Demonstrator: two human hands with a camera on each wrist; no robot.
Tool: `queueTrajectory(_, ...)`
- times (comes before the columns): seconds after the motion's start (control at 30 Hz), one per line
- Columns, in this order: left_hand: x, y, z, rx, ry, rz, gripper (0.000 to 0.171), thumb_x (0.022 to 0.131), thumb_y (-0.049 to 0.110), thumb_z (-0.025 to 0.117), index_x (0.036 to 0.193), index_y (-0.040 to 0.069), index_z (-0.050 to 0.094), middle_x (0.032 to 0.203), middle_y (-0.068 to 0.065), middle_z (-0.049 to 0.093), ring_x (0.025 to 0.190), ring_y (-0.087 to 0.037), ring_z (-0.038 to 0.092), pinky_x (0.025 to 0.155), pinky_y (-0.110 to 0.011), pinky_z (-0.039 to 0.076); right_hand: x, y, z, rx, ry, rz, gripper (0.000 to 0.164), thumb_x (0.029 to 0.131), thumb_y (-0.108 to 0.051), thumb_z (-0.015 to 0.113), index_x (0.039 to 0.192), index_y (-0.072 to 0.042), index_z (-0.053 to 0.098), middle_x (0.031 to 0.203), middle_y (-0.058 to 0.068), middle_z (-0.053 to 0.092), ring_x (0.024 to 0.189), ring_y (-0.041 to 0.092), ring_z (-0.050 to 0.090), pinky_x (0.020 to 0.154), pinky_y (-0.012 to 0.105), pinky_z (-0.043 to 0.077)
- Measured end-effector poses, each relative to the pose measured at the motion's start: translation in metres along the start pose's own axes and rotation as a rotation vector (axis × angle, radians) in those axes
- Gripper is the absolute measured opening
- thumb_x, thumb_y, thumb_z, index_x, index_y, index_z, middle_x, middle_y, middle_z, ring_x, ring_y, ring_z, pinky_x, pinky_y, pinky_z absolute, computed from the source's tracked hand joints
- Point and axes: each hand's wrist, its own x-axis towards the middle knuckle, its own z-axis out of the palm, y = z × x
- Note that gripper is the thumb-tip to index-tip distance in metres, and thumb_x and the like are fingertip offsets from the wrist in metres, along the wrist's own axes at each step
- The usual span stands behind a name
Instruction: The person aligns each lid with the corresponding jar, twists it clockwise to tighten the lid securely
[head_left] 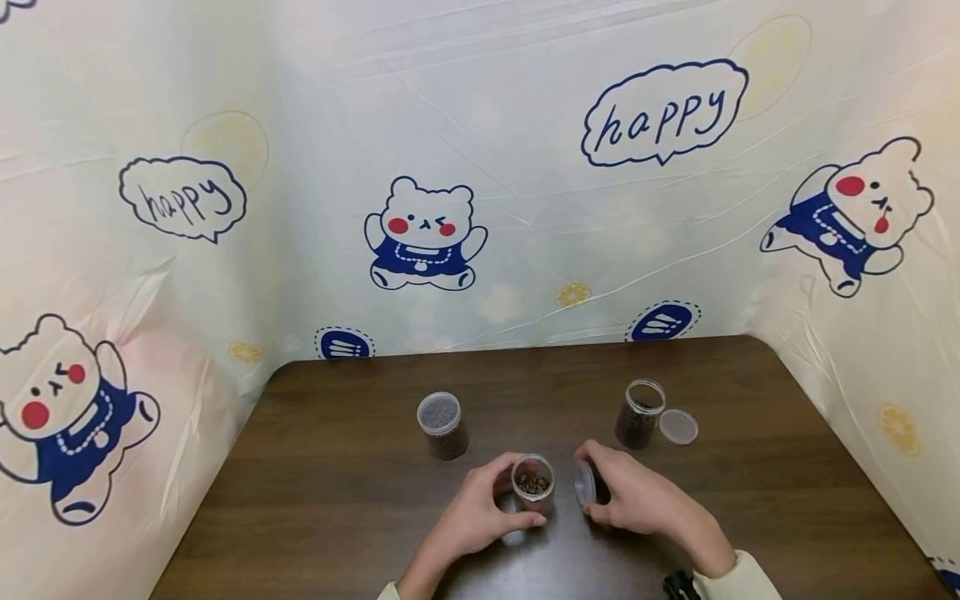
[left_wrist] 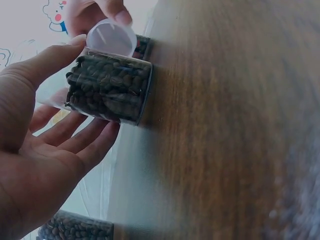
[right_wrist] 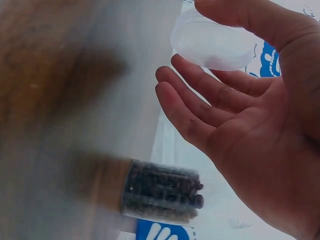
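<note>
In the head view my left hand point(head_left: 480, 510) holds a clear jar point(head_left: 533, 498), thumb on the near side and fingers on the far side. The jar stands uncovered on the table. Through its wall in the left wrist view, dark coffee beans point(left_wrist: 107, 82) show. To the right of it, my right hand point(head_left: 636, 493) pinches a round translucent lid point(head_left: 584, 484), tipped on edge. Seen from the right wrist, the lid point(right_wrist: 212, 42) sits between the thumb and the fingers, apart from the jar.
A lidded jar point(head_left: 442, 429) of dark contents stands farther back on the left of the brown table point(head_left: 315, 508). Back right is an uncovered jar point(head_left: 637, 414), with a second lid point(head_left: 679, 427) lying flat beside it. A printed curtain point(head_left: 517, 183) hangs behind the table and along its sides.
</note>
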Motion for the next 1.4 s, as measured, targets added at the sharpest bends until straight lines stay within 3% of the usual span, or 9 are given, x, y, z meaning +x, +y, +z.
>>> queueTrajectory(0.27, 0.000, 0.000, 0.000, -0.008, -0.003, 0.000, 0.064, 0.081, 0.026, 0.093, 0.136, 0.011, 0.063, 0.130, -0.008, 0.073, 0.118, -0.019, 0.073, 0.102, -0.025, 0.057, 0.003, -0.006, -0.016, 0.038, 0.036, -0.053, 0.052, 0.083, -0.016, 0.088, 0.127, -0.011, 0.061, 0.116, -0.004, 0.065, 0.105, 0.015, 0.066, 0.092, 0.036, 0.059)
queueTrajectory(0.53, 0.000, 0.000, -0.001, -0.003, -0.009, -0.004, 0.064, 0.081, 0.027, 0.093, 0.137, 0.015, 0.063, 0.131, -0.007, 0.073, 0.117, -0.018, 0.073, 0.102, -0.025, 0.057, 0.005, -0.015, -0.033, 0.093, 0.062, -0.080, 0.054, 0.087, -0.048, 0.085, 0.131, -0.023, 0.064, 0.113, -0.011, 0.061, 0.098, 0.001, 0.060, 0.084, 0.028, 0.057)
queueTrajectory(0.63, 0.000, 0.000, 0.000, 0.000, -0.006, -0.001, 0.063, 0.081, 0.026, 0.093, 0.136, 0.016, 0.063, 0.131, -0.006, 0.073, 0.117, -0.017, 0.073, 0.101, -0.025, 0.057, 0.007, -0.020, -0.034, 0.103, 0.087, -0.097, 0.055, 0.089, -0.053, 0.081, 0.133, -0.025, 0.065, 0.114, -0.013, 0.060, 0.098, 0.000, 0.060, 0.084, 0.026, 0.056)
queueTrajectory(0.83, 0.000, 0.000, 0.000, -0.010, -0.001, 0.005, 0.062, 0.081, 0.024, 0.093, 0.135, 0.023, 0.064, 0.130, -0.002, 0.074, 0.117, -0.018, 0.073, 0.102, -0.026, 0.057, 0.012, -0.030, -0.033, 0.131, 0.139, -0.143, 0.058, 0.088, -0.046, 0.084, 0.135, -0.021, 0.060, 0.114, -0.010, 0.060, 0.100, 0.001, 0.058, 0.086, 0.027, 0.056)
queueTrajectory(1.13, -0.001, -0.001, 0.000, 0.014, -0.002, 0.022, 0.060, 0.082, 0.027, 0.093, 0.134, 0.025, 0.063, 0.126, 0.001, 0.075, 0.113, -0.010, 0.073, 0.099, -0.023, 0.056, 0.022, -0.042, -0.024, 0.178, 0.085, -0.181, 0.053, 0.085, -0.029, 0.088, 0.129, -0.023, 0.059, 0.121, -0.010, 0.060, 0.107, 0.004, 0.061, 0.094, 0.031, 0.058)
queueTrajectory(1.4, -0.001, -0.001, 0.000, -0.004, -0.006, 0.014, 0.059, 0.081, 0.026, 0.093, 0.132, 0.026, 0.063, 0.124, 0.002, 0.075, 0.112, -0.007, 0.072, 0.100, -0.021, 0.055, 0.028, -0.044, -0.014, 0.157, 0.090, -0.229, 0.053, 0.083, -0.027, 0.089, 0.129, -0.021, 0.062, 0.119, -0.009, 0.062, 0.107, 0.004, 0.062, 0.094, 0.029, 0.056)
